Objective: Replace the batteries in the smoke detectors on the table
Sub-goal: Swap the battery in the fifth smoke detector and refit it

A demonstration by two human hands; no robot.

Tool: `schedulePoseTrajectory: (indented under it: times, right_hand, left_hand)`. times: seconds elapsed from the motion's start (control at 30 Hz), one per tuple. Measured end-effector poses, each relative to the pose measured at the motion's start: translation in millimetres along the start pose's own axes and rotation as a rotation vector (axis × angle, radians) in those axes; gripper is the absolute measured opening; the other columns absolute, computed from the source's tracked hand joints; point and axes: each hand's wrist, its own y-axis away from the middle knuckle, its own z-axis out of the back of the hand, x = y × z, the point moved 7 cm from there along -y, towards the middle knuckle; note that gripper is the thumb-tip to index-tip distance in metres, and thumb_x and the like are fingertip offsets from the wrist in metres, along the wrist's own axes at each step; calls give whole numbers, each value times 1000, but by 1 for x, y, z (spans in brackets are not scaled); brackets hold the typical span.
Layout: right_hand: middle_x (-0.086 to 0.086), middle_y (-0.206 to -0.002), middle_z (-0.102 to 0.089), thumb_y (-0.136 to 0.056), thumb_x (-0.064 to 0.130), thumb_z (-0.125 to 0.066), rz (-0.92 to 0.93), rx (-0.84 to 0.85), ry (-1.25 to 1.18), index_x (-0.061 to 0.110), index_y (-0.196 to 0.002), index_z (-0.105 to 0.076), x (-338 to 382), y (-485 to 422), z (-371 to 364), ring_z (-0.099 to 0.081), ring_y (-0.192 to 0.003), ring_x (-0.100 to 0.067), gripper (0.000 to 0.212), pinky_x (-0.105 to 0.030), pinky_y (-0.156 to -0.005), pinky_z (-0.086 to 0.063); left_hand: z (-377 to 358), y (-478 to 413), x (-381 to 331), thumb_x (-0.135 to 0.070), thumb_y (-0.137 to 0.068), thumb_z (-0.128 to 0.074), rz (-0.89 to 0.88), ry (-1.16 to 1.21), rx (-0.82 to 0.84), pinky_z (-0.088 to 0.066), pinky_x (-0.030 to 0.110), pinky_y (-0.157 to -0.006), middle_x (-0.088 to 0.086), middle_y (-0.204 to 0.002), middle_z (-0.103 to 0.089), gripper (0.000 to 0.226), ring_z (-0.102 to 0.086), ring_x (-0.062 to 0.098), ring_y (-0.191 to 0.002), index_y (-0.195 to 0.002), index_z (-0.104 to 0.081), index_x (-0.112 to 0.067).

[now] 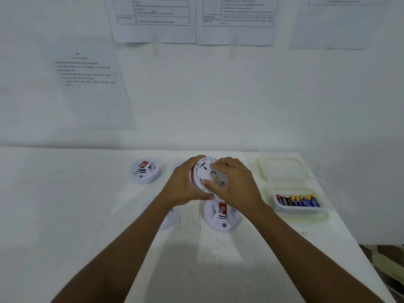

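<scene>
Both hands hold one white round smoke detector (207,173) above the table, tilted so its back faces me. My left hand (185,184) grips its left rim. My right hand (236,182) grips its right side, thumb and fingers laid across the back plate. A second detector (220,217) with a red label lies on the table just below the hands. A third (144,171) lies at the back left. Another one (168,217) is mostly hidden under my left forearm. Batteries (298,201) lie in a clear plastic container (297,212) at the right.
The container's clear lid (283,168) lies behind it near the wall. The white table (87,215) ends at a right edge past the container. Printed paper sheets (91,84) hang on the white wall behind.
</scene>
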Motion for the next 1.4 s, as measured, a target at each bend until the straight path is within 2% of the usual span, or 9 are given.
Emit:
schedulePoseTrajectory:
  times: [0.17,0.33,0.5,0.67,0.8,1.0,1.13,1.27,1.4]
  right_hand:
    - [1,-113,-63,-76,55,-74,15,52,27,24,-118,-68,3,-3,2,-57,-104,-17,53,-27,-86,-47]
    - [-1,-117,-60,-78,55,-71,17,104,44,25,-121,-68,2,-3,-1,-56,-107,-18,51,-23,-85,-38]
    - [-1,-118,-63,-81,52,-70,-80,34,0,27,-119,-69,0,0,1,-60,-106,-18,45,-29,-91,-44]
    - [3,-111,-68,-75,51,-74,-212,-48,-134,28,-113,-72,0,3,4,-63,-98,-12,45,-32,-90,-52]
    - [6,-109,-71,-79,42,-76,-294,-23,-375,24,-111,-73,-5,-1,8,-66,-91,-5,37,-26,-82,-57]
    - [7,-110,-72,-72,45,-81,-360,68,-430,22,-116,-69,2,-9,8,-69,-94,-9,51,-27,-85,-57]
    - [4,-93,-76,-75,25,-76,-413,95,-530,20,-105,-71,-2,-12,10,-72,-81,-10,31,-34,-78,-61]
    - [-1,-83,-76,-82,13,-64,-486,102,-693,21,-95,-74,-22,-9,11,-71,-78,-15,18,-36,-73,-56]
    - [-13,-93,-73,-92,18,-63,-513,101,-859,21,-100,-70,-32,-7,11,-68,-83,-23,11,-45,-78,-57]
  left_hand:
    - [-2,2,-4,-20,-52,-96,-18,9,2,-46,9,-86,-32,-113,-61,84,-61,-1,-108,-117,-51,-49]
    - [-3,3,-4,-35,-50,-94,-24,19,-6,-50,17,-90,-25,-117,-62,84,-61,6,-111,-121,-51,-46]
    - [-3,5,-6,-26,-49,-97,-42,1,-35,-45,10,-91,-23,-120,-61,89,-59,2,-112,-124,-50,-40]
    - [0,5,-14,-47,-51,-87,-51,-15,-54,-43,7,-91,-40,-117,-56,79,-57,-5,-110,-120,-48,-50]
    - [4,3,-12,-48,-53,-86,-76,2,-94,-48,23,-97,-28,-123,-55,83,-57,9,-116,-124,-45,-49]
    - [3,-2,-20,-47,-51,-86,-90,-7,-134,-45,7,-87,-11,-117,-51,83,-53,-4,-108,-121,-45,-28]
    - [2,-3,-14,-54,-46,-86,-26,-11,-103,-47,9,-85,-9,-118,-52,88,-53,-3,-107,-120,-45,-31]
    - [8,4,-3,-41,-74,-80,117,162,-68,-56,27,-87,-9,-118,-63,56,-61,10,-108,-121,-55,-27]
    - [7,6,-2,-18,-87,-71,190,303,-25,-57,25,-78,-5,-116,-65,40,-66,10,-101,-124,-57,-22]
